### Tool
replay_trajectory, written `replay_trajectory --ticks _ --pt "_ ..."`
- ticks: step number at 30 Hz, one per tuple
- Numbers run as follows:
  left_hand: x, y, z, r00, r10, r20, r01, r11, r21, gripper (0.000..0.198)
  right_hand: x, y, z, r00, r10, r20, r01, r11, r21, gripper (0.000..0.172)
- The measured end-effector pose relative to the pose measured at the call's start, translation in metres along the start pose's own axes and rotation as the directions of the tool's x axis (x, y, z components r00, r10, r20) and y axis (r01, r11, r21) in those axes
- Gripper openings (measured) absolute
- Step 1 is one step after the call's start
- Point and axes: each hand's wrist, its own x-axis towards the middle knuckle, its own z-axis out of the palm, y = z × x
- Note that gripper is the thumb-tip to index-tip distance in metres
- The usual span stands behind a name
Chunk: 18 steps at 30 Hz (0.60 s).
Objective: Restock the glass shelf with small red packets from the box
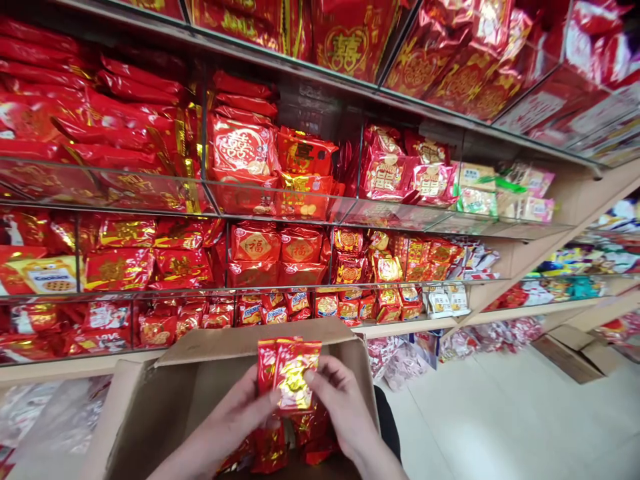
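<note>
Above an open cardboard box (165,393), my two hands hold small red and gold snack packets (295,377) together. My left hand (245,403) grips the packets' left side, its thumb across the front. On the right edge, my right hand (337,393) pinches the front packet between thumb and fingers. At least two packets overlap in this grip. More red packets (270,450) lie in the box below, partly hidden by my hands and forearms.
Glass-fronted shelves (280,200) full of red snack packets rise in front of the box. Plastic-bagged goods (400,360) lie under the lowest shelf. Another cardboard box (575,353) stands on the tiled floor (480,413) at the right.
</note>
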Motion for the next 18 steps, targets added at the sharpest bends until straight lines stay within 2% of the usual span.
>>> replay_trajectory --ticks 2,4,6,8,10,12,15,17,18 --pt "0.003 -0.011 -0.005 0.998 0.055 -0.023 -0.051 0.985 0.162 0.054 0.003 0.011 0.0 0.999 -0.019 0.032 0.025 0.98 -0.197 0.022" --pt "0.003 -0.019 -0.02 0.987 0.121 -0.108 -0.085 0.952 0.294 0.049 0.01 0.026 -0.006 0.996 -0.03 0.083 0.063 0.894 -0.443 0.024" --pt "-0.002 -0.021 -0.044 0.963 0.182 -0.198 -0.1 0.926 0.364 0.044 0.017 0.044 -0.016 0.989 0.02 0.144 0.086 0.716 -0.693 0.027" --pt "-0.011 -0.022 -0.07 0.941 0.21 -0.267 -0.096 0.918 0.384 0.042 0.022 0.068 -0.022 0.972 0.116 0.202 0.109 0.539 -0.835 0.024" --pt "-0.023 -0.023 -0.093 0.924 0.232 -0.305 -0.082 0.898 0.433 0.04 0.026 0.094 -0.02 0.936 0.203 0.287 0.17 0.456 -0.874 0.021" --pt "-0.033 -0.028 -0.107 0.916 0.256 -0.31 -0.078 0.87 0.487 0.038 0.029 0.12 -0.008 0.886 0.266 0.379 0.247 0.422 -0.873 0.025" --pt "-0.043 -0.041 -0.113 0.913 0.254 -0.318 -0.076 0.874 0.48 0.034 0.036 0.156 0.016 0.826 0.333 0.455 0.339 0.351 -0.873 0.048" --pt "-0.047 -0.049 -0.111 0.911 0.234 -0.339 -0.063 0.893 0.446 0.034 0.041 0.174 0.029 0.813 0.362 0.455 0.365 0.291 -0.884 0.064" --pt "-0.049 -0.053 -0.11 0.911 0.217 -0.351 -0.051 0.903 0.428 0.034 0.043 0.181 0.034 0.815 0.37 0.446 0.37 0.26 -0.892 0.067"
